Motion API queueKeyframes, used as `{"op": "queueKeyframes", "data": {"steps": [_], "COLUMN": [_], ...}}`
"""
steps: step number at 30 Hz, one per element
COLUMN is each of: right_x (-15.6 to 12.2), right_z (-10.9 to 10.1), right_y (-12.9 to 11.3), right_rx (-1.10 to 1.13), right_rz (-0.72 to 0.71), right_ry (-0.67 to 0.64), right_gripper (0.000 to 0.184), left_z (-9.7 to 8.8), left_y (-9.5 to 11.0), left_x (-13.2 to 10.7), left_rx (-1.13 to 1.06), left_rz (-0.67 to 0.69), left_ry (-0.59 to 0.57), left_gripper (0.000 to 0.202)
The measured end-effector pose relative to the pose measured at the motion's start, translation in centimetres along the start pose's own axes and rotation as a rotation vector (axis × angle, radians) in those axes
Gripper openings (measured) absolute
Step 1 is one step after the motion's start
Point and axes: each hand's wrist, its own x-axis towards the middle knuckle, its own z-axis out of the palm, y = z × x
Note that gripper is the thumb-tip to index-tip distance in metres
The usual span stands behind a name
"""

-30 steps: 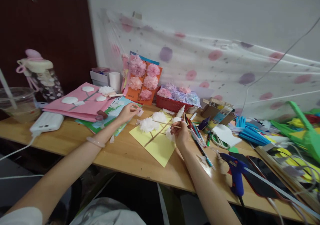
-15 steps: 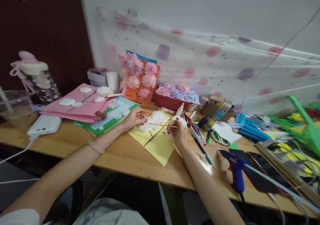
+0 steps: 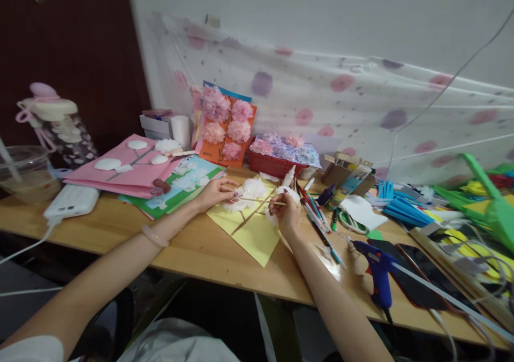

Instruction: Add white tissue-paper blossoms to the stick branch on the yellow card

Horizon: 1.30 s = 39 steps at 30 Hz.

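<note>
A thin wooden stick [image 3: 259,201] lies level above a yellow sheet of paper [image 3: 257,241]. My right hand [image 3: 288,215] pinches its right end between thumb and fingers. At its left tip, my left hand [image 3: 219,194] has thumb and fingertips brought together, touching the end. On the yellow sheet, a brown branch shape [image 3: 246,221] runs diagonally. White crumpled tissue flowers [image 3: 252,186] sit along it, partly covered by my hands. A white nozzle bottle [image 3: 289,175] is just behind my right hand.
Pens [image 3: 317,217] and a blue glue gun [image 3: 377,271] lie to the right, near two phones [image 3: 417,276]. A red basket [image 3: 269,164] of tissue flowers stands behind. Pink folders [image 3: 120,174], a white power bank [image 3: 72,200] and a drink cup [image 3: 28,174] are left.
My left fingers have drawn closer together at the stick's left tip. The right hand and the stick have barely moved.
</note>
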Motion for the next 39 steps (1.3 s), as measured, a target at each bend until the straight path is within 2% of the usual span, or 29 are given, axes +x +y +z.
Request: {"op": "queueKeyframes", "data": {"steps": [10, 16, 20, 27, 33, 39], "right_x": [0.3, 0.5, 0.5, 0.9, 0.8, 0.7], "right_z": [-0.3, -0.6, -0.6, -1.0, -1.0, -1.1], "right_y": [0.1, 0.5, 0.3, -0.2, 0.2, 0.5], "right_rx": [0.007, -0.013, 0.017, 0.079, 0.074, 0.067], "right_rz": [-0.012, -0.041, -0.053, -0.053, -0.038, -0.047], "right_ry": [0.032, 0.037, 0.057, 0.210, 0.181, 0.150], "right_gripper": [0.030, 0.036, 0.035, 0.036, 0.036, 0.038], "left_z": [0.5, 0.3, 0.3, 0.6, 0.5, 0.6], "left_y": [0.8, 1.2, 0.6, 0.2, 0.2, 0.3], "left_x": [0.3, 0.7, 0.8, 0.2, 0.2, 0.3], "left_rx": [-0.025, -0.101, -0.091, -0.117, -0.039, 0.002], "left_rz": [-0.011, -0.021, -0.021, 0.002, 0.049, 0.083], "left_ry": [-0.107, -0.128, -0.095, -0.039, -0.058, -0.021], "left_gripper": [0.040, 0.038, 0.050, 0.050, 0.052, 0.048]}}
